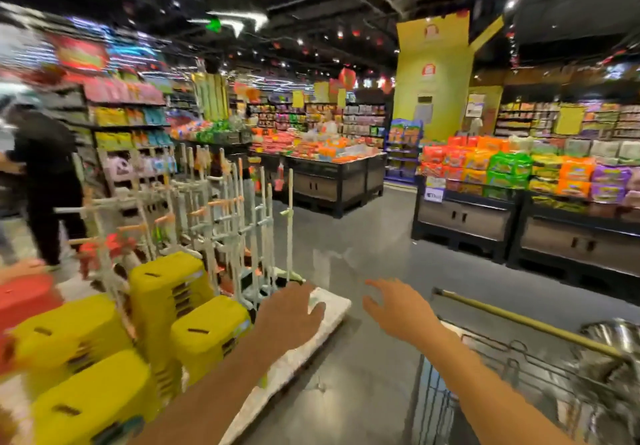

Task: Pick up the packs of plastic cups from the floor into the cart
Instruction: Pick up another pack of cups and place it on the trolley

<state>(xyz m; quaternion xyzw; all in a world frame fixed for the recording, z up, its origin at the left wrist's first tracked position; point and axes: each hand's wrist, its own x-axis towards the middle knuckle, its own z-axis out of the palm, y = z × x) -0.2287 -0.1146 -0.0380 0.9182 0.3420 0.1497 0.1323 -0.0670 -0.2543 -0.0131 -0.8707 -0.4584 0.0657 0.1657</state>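
Packs of plastic cups: none in frame. I can't place them from this view. No pack shows on the stretch of floor [363, 236] in sight, so my guess is they lie below the camera's edge or off to one side.

Near field: cart [519, 323] at your lower right, a wire basket with a gold handle bar across it and steel bowls [613, 337] inside. No cup packs show in the part of the basket that's visible.

Both your hands are out front and hold nothing. Your left hand [294, 313] is palm-down, thumb out, over the corner of the white platform [332, 309]. Its fingers are blurred but look relaxed, not closed. I can't tell if it touches the platform. Your right hand [398, 309] is over the floor just left of the cart handle, fingers spread and loosely curved.

Left of your left arm: yellow stools [204, 330] stacked on the platform, then a rack of white poles [242, 209]. Further out: snack display bins [502, 167] across the aisle, a bystander in black [45, 174] far left, a yellow pillar [433, 81] at the back.

My read: this is the locate/reach step, with no pick in hand. Your head is pitched too high for floor work. The next move calls for tilting down and finding a pack. Take it with a wide, light grip, since film-wrapped cups likely crush or slip. Lift it over the basket rim and set it down clear of the bowls.
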